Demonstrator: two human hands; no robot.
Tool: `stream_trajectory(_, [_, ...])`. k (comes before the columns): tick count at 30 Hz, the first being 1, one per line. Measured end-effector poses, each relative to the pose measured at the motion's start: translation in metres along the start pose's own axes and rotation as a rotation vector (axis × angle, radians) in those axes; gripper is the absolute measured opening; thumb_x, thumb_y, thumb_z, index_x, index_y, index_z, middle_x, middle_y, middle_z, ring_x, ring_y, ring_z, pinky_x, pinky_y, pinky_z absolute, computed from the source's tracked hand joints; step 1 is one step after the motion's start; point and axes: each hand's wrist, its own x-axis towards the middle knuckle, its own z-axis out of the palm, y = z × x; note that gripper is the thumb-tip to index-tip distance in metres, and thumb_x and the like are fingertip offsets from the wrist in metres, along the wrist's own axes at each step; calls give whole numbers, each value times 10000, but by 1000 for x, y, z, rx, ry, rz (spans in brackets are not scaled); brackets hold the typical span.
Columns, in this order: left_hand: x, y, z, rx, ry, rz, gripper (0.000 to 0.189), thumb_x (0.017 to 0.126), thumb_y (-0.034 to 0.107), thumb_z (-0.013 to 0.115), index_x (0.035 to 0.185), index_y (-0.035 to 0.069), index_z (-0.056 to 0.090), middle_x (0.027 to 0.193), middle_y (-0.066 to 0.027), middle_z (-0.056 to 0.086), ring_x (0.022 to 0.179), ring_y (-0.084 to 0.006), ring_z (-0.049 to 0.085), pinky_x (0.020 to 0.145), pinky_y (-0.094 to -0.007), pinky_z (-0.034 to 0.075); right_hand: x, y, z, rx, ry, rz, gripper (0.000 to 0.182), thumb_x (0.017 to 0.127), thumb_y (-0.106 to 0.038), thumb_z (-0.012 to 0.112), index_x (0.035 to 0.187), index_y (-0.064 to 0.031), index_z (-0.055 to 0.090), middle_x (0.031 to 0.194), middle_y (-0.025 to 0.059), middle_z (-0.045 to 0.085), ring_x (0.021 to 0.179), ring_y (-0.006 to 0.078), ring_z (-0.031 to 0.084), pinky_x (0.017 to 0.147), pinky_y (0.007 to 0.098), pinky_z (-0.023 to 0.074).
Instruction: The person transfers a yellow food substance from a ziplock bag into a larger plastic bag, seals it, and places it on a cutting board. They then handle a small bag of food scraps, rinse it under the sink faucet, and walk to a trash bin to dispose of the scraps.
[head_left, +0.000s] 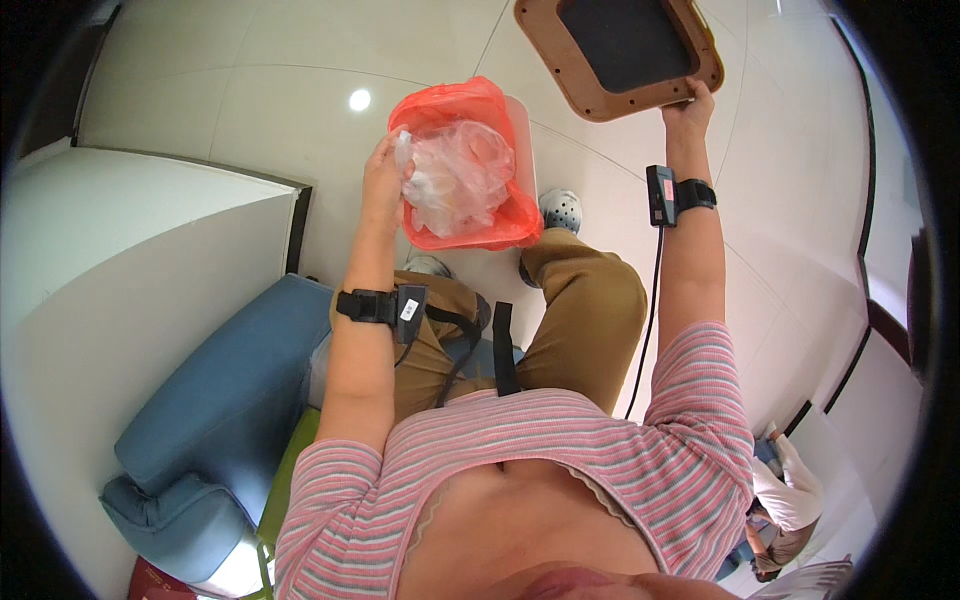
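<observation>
A bin (527, 150) lined with a red plastic bag (450, 96) stands on the floor before me. Crumpled clear plastic bags (465, 180) fill its mouth. My left hand (385, 174) is at the bin's left side, its fingers closed on a whitish bit of the clear plastic. Whether it also grips the bin's rim is hidden. Out to the far right, my right hand (690, 111) grips the near corner of a brown, square plastic frame (600, 101) with rounded corners and a dark inset panel (626, 41). The frame is raised, apart from the bin, and cut off by the top of the view.
A blue padded seat (225, 375) lies to my left, beside a white partition (187, 225). My shoe (561, 210) rests close to the bin. Around it are pale floor tiles (300, 90). A black cable (651, 315) hangs from my right wrist device. Another person (787, 495) is at the lower right.
</observation>
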Motion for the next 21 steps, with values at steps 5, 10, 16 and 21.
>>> stream_trajectory(5, [11,-26,-10,198,105,-77,300,902,247,408,1086,47,535,793,-5,560,615,-78,491,547,-202,395,12,30,-91,-108,252,67,164,705,-103,511,854,-67,451,859,78,471,802,229,458,676,437,395])
stream_trajectory(10, [15,-18,-17,595,81,-119,365,854,303,497,1111,47,541,874,-69,570,702,-132,545,612,-237,436,5,54,-144,-208,418,201,109,688,-134,524,776,-91,476,781,61,467,746,223,440,632,447,375])
stream_trajectory(16, [19,-7,20,984,-7,332,560,730,235,635,1225,63,438,1071,-154,488,928,-241,521,821,-326,417,12,94,-204,-171,471,315,110,695,-154,516,766,-81,474,795,79,462,725,225,440,599,470,360])
stream_trajectory(21, [26,-28,40,1341,-58,503,543,706,216,655,1204,105,470,1044,-165,502,849,-252,542,757,-357,445,7,111,-217,-112,442,384,135,713,-168,508,795,-79,450,856,99,443,776,237,426,649,503,370])
